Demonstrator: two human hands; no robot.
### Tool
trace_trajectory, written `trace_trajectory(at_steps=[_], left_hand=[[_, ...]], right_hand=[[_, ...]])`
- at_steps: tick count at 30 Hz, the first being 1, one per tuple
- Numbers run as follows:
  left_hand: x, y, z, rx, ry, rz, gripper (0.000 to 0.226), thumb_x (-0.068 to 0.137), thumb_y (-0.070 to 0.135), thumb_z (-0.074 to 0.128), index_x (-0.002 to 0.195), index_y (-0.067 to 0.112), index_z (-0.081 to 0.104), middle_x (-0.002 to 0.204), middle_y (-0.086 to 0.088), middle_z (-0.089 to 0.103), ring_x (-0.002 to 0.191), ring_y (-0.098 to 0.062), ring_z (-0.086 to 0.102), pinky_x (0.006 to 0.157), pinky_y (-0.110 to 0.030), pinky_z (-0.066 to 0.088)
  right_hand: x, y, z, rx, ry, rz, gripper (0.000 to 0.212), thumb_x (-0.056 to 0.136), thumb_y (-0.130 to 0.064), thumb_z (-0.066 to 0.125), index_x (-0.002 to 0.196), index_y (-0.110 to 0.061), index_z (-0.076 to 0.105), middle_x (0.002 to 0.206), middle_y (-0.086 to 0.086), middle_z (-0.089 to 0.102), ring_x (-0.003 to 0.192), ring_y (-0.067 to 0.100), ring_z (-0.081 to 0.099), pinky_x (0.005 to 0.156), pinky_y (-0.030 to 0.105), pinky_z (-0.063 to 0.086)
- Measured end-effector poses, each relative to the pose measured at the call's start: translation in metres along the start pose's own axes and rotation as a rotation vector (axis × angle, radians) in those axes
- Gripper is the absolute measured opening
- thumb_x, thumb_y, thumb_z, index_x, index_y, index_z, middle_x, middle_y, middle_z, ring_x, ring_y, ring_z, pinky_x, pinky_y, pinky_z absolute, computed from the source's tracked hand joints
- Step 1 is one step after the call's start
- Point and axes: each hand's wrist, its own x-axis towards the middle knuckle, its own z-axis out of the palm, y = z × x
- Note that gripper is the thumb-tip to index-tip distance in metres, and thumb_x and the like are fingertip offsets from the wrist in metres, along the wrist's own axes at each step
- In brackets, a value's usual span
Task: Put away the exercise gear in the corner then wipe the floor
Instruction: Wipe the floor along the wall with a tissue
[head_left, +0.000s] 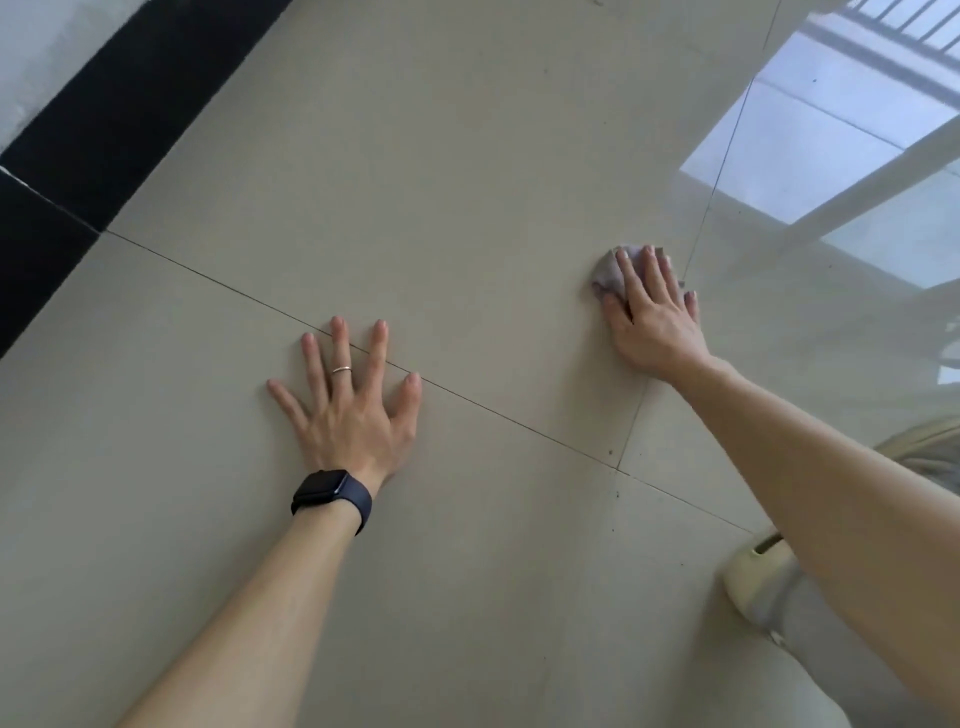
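A small greyish-purple cloth (607, 275) lies crumpled on the beige tiled floor (467, 156). My right hand (652, 317) presses flat on the cloth with straight fingers and covers most of it. My left hand (348, 400) rests flat on the floor with fingers spread, across a tile joint; it wears a ring and a dark watch. No exercise gear is in view.
A black skirting strip (104, 130) runs along the wall at the upper left. A window's bright reflection (810, 145) shines on the tiles at the upper right. A cream slipper (748, 577) and my leg are at the lower right.
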Motion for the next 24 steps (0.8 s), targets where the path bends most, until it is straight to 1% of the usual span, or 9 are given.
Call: trace_trajectory(at_steps=[2,4,8,11,13,17,19,21,24], left_hand=[[-0.001,0.001,-0.002,-0.012,-0.022,0.003,0.069,0.093,0.068,0.020,0.156,0.042,0.007,0.167,0.000,0.000,0.153,-0.028,-0.003,0.112,-0.071,0.000],[-0.003,-0.001,-0.008,-0.033,-0.071,0.040,0.071,0.092,0.067,0.020,0.156,0.041,0.007,0.167,0.000,-0.002,0.153,-0.028,-0.006,0.113,-0.069,-0.003],[-0.030,-0.042,-0.020,-0.047,-0.061,0.132,0.066,0.093,0.061,0.028,0.155,0.040,0.021,0.166,-0.002,0.011,0.152,-0.026,0.009,0.116,-0.065,0.008],[-0.062,-0.081,-0.022,0.001,-0.071,0.123,0.063,0.094,0.061,0.026,0.155,0.043,0.019,0.166,0.003,0.008,0.153,-0.023,0.010,0.116,-0.065,0.007],[-0.070,-0.096,-0.025,0.014,-0.078,0.141,0.063,0.095,0.060,0.025,0.155,0.042,0.021,0.166,0.004,0.009,0.152,-0.021,0.010,0.117,-0.062,0.010],[-0.066,-0.104,-0.031,-0.016,-0.089,0.183,0.060,0.095,0.059,0.026,0.153,0.044,0.023,0.166,0.005,0.010,0.152,-0.018,0.009,0.120,-0.057,0.010],[-0.055,-0.118,-0.038,-0.058,-0.054,0.095,0.060,0.096,0.058,0.027,0.154,0.045,0.020,0.166,0.003,0.007,0.153,-0.020,0.007,0.120,-0.057,0.008],[-0.040,-0.147,-0.047,-0.083,-0.021,-0.064,0.062,0.095,0.061,0.023,0.155,0.044,0.014,0.166,0.001,0.003,0.153,-0.022,0.004,0.119,-0.058,0.006],[-0.025,-0.194,-0.053,-0.029,-0.030,-0.208,0.068,0.091,0.071,0.014,0.154,0.048,0.005,0.166,0.004,-0.001,0.153,-0.019,0.000,0.118,-0.061,0.005]], right_hand=[[-0.023,-0.013,0.018,0.027,0.040,0.016,0.059,0.103,-0.053,0.022,0.157,-0.039,0.002,0.166,-0.005,-0.009,0.151,0.011,-0.015,0.122,0.049,-0.006],[-0.077,-0.031,0.051,-0.004,0.114,-0.081,0.058,0.104,-0.049,0.024,0.158,-0.034,0.008,0.167,-0.004,-0.003,0.152,0.011,-0.011,0.122,0.051,-0.002],[-0.208,-0.064,0.109,-0.126,0.021,-0.536,0.055,0.105,-0.047,0.026,0.157,-0.032,0.019,0.166,-0.003,0.008,0.153,0.016,0.003,0.121,0.054,0.010],[-0.197,-0.059,0.099,-0.232,-0.081,-0.821,0.053,0.106,-0.049,0.025,0.157,-0.038,0.017,0.166,-0.005,0.011,0.153,0.013,0.005,0.123,0.047,0.011],[-0.156,-0.057,0.083,-0.246,-0.049,-0.723,0.054,0.105,-0.051,0.026,0.156,-0.042,0.013,0.166,-0.006,0.007,0.153,0.011,0.001,0.123,0.047,0.012],[-0.081,-0.078,0.057,0.030,0.031,-0.037,0.057,0.104,-0.051,0.022,0.156,-0.042,0.003,0.166,-0.006,-0.008,0.151,0.009,-0.015,0.123,0.050,-0.003],[-0.079,-0.109,0.065,0.083,0.038,0.079,0.059,0.104,-0.048,0.022,0.157,-0.037,0.001,0.166,-0.003,-0.011,0.150,0.010,-0.018,0.121,0.052,-0.008],[-0.103,-0.135,0.083,-0.001,0.061,-0.135,0.058,0.104,-0.048,0.023,0.158,-0.037,0.003,0.166,-0.004,-0.009,0.151,0.011,-0.017,0.121,0.051,-0.008],[-0.134,-0.152,0.104,-0.219,-0.064,-0.721,0.055,0.105,-0.049,0.024,0.157,-0.040,0.009,0.166,-0.008,-0.001,0.152,0.010,-0.009,0.123,0.049,0.001]])
